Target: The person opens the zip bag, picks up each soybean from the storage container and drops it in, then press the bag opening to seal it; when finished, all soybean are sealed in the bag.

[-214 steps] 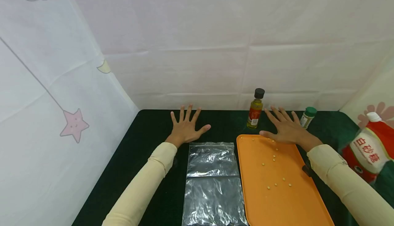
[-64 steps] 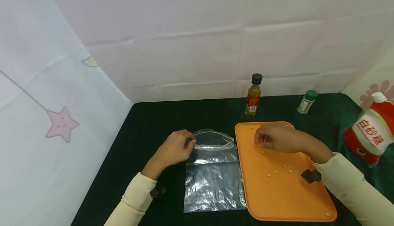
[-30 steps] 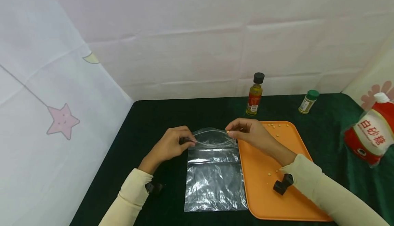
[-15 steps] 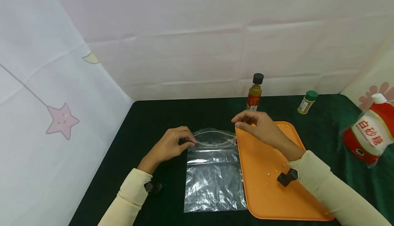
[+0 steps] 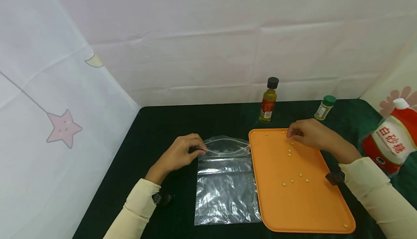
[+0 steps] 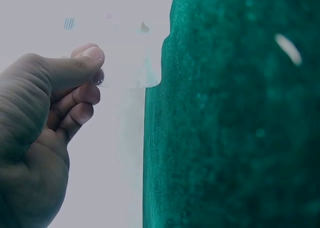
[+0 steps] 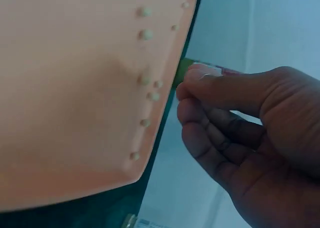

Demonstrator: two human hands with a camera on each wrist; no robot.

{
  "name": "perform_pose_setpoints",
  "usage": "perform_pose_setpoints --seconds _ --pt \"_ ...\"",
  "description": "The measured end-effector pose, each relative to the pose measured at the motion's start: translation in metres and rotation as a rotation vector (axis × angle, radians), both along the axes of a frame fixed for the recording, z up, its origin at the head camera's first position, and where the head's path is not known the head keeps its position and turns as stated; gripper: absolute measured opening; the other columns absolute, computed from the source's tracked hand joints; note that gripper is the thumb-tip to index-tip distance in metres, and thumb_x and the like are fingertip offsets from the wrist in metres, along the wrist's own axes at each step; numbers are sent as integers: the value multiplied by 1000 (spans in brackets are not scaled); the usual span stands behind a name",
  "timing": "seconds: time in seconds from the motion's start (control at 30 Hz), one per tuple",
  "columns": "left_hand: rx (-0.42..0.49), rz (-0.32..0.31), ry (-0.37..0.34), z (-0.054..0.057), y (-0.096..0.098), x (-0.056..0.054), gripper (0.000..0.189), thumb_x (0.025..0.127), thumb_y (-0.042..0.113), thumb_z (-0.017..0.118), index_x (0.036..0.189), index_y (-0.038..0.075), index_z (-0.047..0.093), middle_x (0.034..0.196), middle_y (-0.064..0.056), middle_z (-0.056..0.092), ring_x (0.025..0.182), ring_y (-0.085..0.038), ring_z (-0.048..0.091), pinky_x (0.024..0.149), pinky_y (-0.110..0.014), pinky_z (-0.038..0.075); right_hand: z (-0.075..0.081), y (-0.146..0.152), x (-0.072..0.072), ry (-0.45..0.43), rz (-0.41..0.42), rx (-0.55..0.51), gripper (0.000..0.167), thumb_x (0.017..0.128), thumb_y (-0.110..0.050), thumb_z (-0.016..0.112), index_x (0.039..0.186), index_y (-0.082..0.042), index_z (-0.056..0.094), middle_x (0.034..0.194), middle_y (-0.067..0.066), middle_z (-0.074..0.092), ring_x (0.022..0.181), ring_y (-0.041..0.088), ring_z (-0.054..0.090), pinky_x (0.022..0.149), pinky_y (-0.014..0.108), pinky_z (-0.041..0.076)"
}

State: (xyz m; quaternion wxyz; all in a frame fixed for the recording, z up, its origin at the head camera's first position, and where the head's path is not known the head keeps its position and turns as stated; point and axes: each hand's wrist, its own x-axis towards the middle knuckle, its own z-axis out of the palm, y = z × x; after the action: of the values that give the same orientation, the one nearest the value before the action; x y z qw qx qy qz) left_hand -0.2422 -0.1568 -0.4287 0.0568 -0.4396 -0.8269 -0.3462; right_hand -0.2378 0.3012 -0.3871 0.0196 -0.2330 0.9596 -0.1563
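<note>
My left hand (image 5: 180,155) pinches the left corner of a clear zip bag (image 5: 226,192), which lies flat on the table with its mouth gaping. In the left wrist view, the thumb and index finger of that hand (image 6: 55,103) press together. Over the far right part of an orange tray (image 5: 270,202) is my right hand (image 5: 311,134), fingers bent downward. The right wrist view has its thumb and index fingertips meeting (image 7: 235,123); whether something is between them is hidden. Small yellow soybeans (image 5: 289,155) are scattered on the tray, several near its far edge (image 7: 145,34).
Behind the tray stands an oil bottle (image 5: 268,101) with a black cap. A small green-capped jar (image 5: 324,108) is beyond the right hand. A red and white sugar bag (image 5: 389,141) stands at the right. A dark green cloth (image 5: 169,123) covers the table; white fabric hangs behind.
Earlier both hands lay spread and the bag was flat. One second ago my right hand held a soybean at the bag's mouth; it has since moved right over the tray. My left hand stays put.
</note>
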Motion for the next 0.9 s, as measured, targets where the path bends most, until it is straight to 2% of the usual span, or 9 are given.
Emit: perform_pose_setpoints --seconds 0.23,0.43,0.6,0.7,0.83,0.9 --pt "-2 -16 -18 0 0 0 9 91 10 75 100 12 76 102 9 64 88 -3 62 75 -24 54 -17 9 -2 -69 -50 19 8 89 -9 77 91 -15 72 86 -5 68 74 14 55 70 37 52" --pt "0 -21 -27 0 0 0 9 91 8 75 99 12 77 102 9 64 89 -3 62 76 -23 54 -24 12 -4 -110 -78 -13 6 91 -9 75 90 -14 71 86 -5 68 75 15 55 70 36 51" --pt "2 -28 -25 -1 0 0 10 90 6 76 98 10 77 101 8 65 89 -2 62 75 -23 54 -28 17 -3 -84 -127 -80 2 93 -18 75 93 -17 73 89 -6 69 78 15 58 70 36 51" --pt "7 -27 -24 -2 0 0 10 90 6 76 98 10 77 100 8 65 88 -2 62 75 -23 55 -28 18 -2 -72 -178 -201 11 94 -29 74 99 -19 75 96 -4 71 86 17 62 76 39 52" --pt "4 -21 -28 -2 0 -1 10 90 6 76 98 11 77 101 8 65 89 -2 62 77 -22 55 -26 16 0 -193 -235 -526 33 95 -38 70 114 -11 72 108 5 70 98 23 64 88 40 53" --pt "3 -21 -31 -2 0 -1 9 90 6 76 98 10 76 100 8 65 89 -2 62 77 -22 55 -26 14 1 -278 -255 -719 42 95 -36 70 122 -3 67 113 10 68 102 26 64 92 38 53"
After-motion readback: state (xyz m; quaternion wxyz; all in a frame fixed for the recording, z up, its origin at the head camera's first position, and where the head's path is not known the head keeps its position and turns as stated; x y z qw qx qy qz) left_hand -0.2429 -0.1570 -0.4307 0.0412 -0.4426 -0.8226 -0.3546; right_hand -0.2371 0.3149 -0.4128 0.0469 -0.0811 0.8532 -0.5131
